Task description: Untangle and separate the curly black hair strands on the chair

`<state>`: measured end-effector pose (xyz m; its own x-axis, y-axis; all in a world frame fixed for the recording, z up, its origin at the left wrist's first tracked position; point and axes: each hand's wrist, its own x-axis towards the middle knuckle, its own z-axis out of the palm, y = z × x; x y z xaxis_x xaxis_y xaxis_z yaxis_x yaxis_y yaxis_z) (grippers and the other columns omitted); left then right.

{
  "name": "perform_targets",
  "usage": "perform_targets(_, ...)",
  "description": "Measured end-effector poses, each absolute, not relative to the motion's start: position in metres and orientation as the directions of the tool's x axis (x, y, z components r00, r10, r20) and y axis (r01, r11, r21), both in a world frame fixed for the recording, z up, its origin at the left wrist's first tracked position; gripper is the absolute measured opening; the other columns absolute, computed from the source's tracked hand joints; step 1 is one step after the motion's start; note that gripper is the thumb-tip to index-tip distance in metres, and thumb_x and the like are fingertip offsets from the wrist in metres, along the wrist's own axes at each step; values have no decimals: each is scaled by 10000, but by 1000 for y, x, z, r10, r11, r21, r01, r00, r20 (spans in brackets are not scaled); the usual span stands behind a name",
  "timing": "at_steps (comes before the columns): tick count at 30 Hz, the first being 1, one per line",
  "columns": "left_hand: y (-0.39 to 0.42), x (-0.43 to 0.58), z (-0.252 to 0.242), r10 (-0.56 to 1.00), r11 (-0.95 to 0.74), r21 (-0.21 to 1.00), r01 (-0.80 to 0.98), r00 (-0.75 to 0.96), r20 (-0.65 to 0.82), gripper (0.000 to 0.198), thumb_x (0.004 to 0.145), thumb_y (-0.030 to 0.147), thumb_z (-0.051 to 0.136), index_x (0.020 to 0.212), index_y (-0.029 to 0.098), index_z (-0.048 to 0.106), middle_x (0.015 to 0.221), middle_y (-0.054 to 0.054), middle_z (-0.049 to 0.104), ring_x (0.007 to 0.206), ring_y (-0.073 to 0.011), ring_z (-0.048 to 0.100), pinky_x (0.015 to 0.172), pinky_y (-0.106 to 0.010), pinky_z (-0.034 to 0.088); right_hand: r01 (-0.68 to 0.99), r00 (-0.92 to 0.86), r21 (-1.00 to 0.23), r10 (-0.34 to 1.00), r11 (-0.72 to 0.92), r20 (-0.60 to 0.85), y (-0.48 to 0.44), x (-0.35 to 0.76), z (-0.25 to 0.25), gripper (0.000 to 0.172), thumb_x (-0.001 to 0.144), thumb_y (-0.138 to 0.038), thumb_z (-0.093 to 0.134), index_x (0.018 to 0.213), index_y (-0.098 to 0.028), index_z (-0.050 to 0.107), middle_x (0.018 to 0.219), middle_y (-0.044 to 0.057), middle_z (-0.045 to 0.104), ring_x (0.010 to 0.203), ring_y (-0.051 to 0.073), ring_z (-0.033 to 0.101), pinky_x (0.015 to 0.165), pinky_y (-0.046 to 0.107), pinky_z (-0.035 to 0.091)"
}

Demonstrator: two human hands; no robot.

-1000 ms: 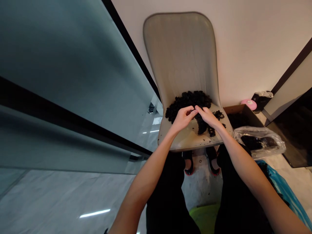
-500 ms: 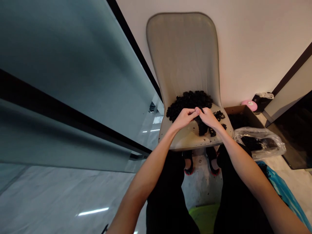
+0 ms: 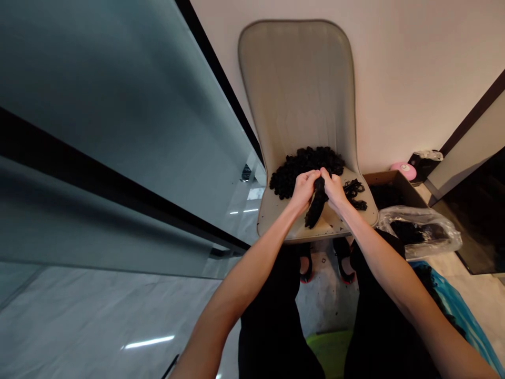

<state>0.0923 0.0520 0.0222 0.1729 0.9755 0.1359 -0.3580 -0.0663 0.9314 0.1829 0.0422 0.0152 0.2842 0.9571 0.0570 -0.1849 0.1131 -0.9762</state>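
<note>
My left hand (image 3: 303, 189) and my right hand (image 3: 333, 188) are close together over the chair seat, fingers closed on a dark black strip (image 3: 316, 206). The strip hangs down between them, its lower end near the seat's front. Its material and exact kind cannot be made out. Just behind my hands lies a heap of small black pieces (image 3: 307, 159) on the seat. To the right of my right hand are loose black scraps (image 3: 355, 192) with a lacy, holed look.
The beige chair (image 3: 295, 79) stands against the wall, beside a glass panel (image 3: 158, 131). On the right are a cardboard box (image 3: 410, 188), a clear plastic bag (image 3: 445, 234) with black stuff, a blue bag (image 3: 453, 297) and a pink round object (image 3: 404, 169). Small black crumbs dot the seat.
Both hands have turned, knuckles outward and fingertips higher. The black strip now hangs longer between them, slanting down to the left.
</note>
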Motion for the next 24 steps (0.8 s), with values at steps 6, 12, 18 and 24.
perform_targets(6,65,83,23,967,-51,957,-284,227,118,460,798,472,757,566,170,499,522,49,410,471,-64,338,456,-218,238,-5,320,-993,941,119,111,50,181,14,503,895,-615,548,605,-209,484,586,-29,432,603,127,410,596,272,335)
perform_targets(12,73,55,29,855,-294,952,82,467,224,560,810,607,723,544,164,506,516,40,348,481,-69,294,480,-249,180,398,135,-889,944,227,302,45,198,26,552,906,-535,606,500,-212,418,505,-30,388,572,122,367,606,293,273)
perform_targets(18,72,55,31,809,-331,942,53,530,255,514,840,594,686,601,166,531,560,41,347,518,-79,279,506,-251,189,204,96,-961,973,188,211,46,200,22,557,877,-651,563,566,-205,444,548,-42,371,584,110,346,567,269,279)
perform_targets(24,71,80,19,911,-264,955,-137,289,294,368,860,402,648,608,173,508,593,35,396,553,-92,331,521,-236,248,-111,269,-984,957,139,105,54,180,12,506,879,-650,559,646,-208,482,593,-42,405,589,113,394,569,252,359)
